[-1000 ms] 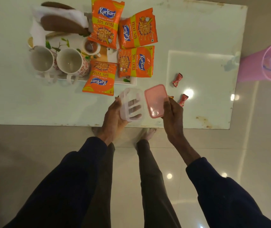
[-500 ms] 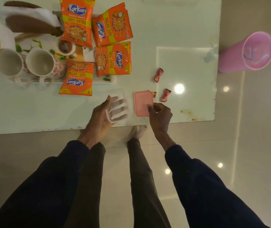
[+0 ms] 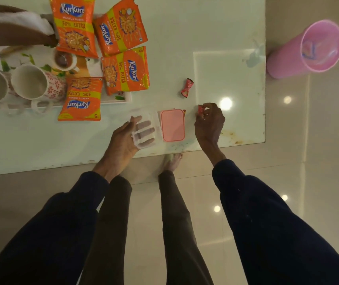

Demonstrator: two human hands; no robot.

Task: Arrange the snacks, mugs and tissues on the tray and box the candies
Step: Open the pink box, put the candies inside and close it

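My left hand [image 3: 123, 138] holds a small clear plastic box [image 3: 145, 130] on the white table, its fingers showing through the box's wall. The box's pink lid [image 3: 172, 125] lies flat just right of it. My right hand [image 3: 210, 122] pinches a red wrapped candy [image 3: 201, 110] right of the lid. A second red candy [image 3: 187, 88] lies further back, and a sliver of a third [image 3: 183, 111] peeks out behind the lid. On the tray [image 3: 114, 98] at the left lie several orange snack packets [image 3: 125, 72], two white mugs [image 3: 30, 82] and white tissues [image 3: 14, 17].
A pink bin [image 3: 308, 50] stands on the floor beyond the table's right edge. A small cup [image 3: 63, 59] sits on the tray between mugs and packets. The table's near edge [image 3: 61, 165] runs just in front of my hands, with my legs and a bare foot below.
My right hand let go of the pink lid, now flat on the table, moved right and picked up a red candy. My left hand kept hold of the clear box.
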